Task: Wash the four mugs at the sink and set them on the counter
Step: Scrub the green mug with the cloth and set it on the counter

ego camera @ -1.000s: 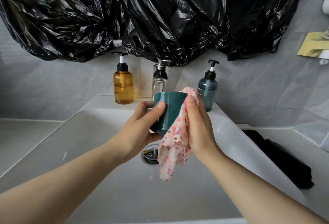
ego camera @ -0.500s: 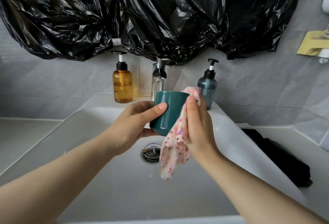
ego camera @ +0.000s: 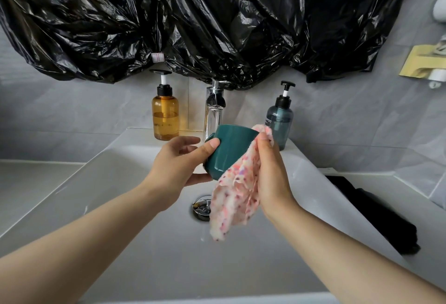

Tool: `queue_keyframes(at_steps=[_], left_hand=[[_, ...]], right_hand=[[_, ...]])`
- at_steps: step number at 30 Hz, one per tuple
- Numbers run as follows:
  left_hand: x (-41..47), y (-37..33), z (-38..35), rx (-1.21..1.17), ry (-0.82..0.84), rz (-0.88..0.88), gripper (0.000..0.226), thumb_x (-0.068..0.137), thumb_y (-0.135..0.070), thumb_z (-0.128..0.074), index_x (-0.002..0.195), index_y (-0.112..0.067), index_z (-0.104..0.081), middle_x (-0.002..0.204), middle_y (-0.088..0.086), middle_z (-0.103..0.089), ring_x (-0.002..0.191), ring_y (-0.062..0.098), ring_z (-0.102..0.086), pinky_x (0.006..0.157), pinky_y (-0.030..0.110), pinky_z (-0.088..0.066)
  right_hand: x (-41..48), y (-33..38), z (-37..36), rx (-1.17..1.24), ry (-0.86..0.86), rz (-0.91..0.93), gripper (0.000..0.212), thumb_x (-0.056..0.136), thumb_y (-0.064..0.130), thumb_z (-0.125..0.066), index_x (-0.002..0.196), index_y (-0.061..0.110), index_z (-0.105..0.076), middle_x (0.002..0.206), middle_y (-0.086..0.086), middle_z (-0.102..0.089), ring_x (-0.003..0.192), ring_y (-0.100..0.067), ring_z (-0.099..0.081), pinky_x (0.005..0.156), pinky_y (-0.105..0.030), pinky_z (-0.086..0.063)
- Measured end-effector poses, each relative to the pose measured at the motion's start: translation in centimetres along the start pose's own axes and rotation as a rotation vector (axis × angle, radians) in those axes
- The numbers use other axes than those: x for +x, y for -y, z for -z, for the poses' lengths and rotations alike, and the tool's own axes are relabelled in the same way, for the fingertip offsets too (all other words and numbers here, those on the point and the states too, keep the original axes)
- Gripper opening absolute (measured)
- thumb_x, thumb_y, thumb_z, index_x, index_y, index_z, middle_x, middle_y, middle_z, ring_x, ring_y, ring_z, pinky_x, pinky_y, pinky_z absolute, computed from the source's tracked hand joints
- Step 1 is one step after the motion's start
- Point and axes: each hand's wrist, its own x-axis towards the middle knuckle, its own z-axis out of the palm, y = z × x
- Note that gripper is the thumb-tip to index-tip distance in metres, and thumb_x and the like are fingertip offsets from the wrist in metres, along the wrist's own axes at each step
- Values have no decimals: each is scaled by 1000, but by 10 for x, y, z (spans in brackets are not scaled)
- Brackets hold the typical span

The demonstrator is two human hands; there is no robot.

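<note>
A dark teal mug (ego camera: 229, 149) is held over the white sink (ego camera: 135, 207), just below the chrome tap (ego camera: 214, 113). My left hand (ego camera: 178, 163) grips the mug from the left, thumb across its side and fingers behind near the handle. My right hand (ego camera: 270, 173) pinches a pink speckled cloth (ego camera: 237, 195) against the mug's right side and rim; the cloth hangs down over the drain (ego camera: 201, 208). No other mugs are in view.
An amber pump bottle (ego camera: 165, 113) stands left of the tap and a blue-grey pump bottle (ego camera: 280, 120) to its right. Black plastic sheeting (ego camera: 205, 19) hangs above. A black cloth (ego camera: 376, 212) lies on the right counter. Grey counter (ego camera: 31, 183) runs along the left.
My left hand has shifted its hold, fingers spreading behind the mug, and the mug has turned slightly. The cloth stays pressed on the mug's right side.
</note>
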Motion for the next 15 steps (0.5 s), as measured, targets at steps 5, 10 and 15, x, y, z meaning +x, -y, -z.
queue_keyframes(at_steps=[5,10,15], left_hand=[[4,-5,6,3,50,35,85,57,-40,-80,130,-5,-57,133,14,-58,110,24,-67,67,35,-62],[0,-5,7,-33,269,168,64,65,-34,-74,121,-7,-61,114,15,-73,91,24,-74,70,36,-63],[-1,-4,4,31,198,82,82,57,-36,-88,125,-4,-53,118,18,-69,94,26,-74,68,39,-62]], right_hand=[[0,2,-2,48,-9,57,57,77,72,-42,120,39,-57,118,10,-67,112,-9,-63,103,-43,-46],[3,3,2,109,31,21,56,75,72,-47,106,29,-67,111,-5,-71,110,-24,-65,103,-51,-45],[4,3,8,52,53,42,45,88,64,-45,101,27,-66,105,-1,-72,104,-17,-67,97,-42,-49]])
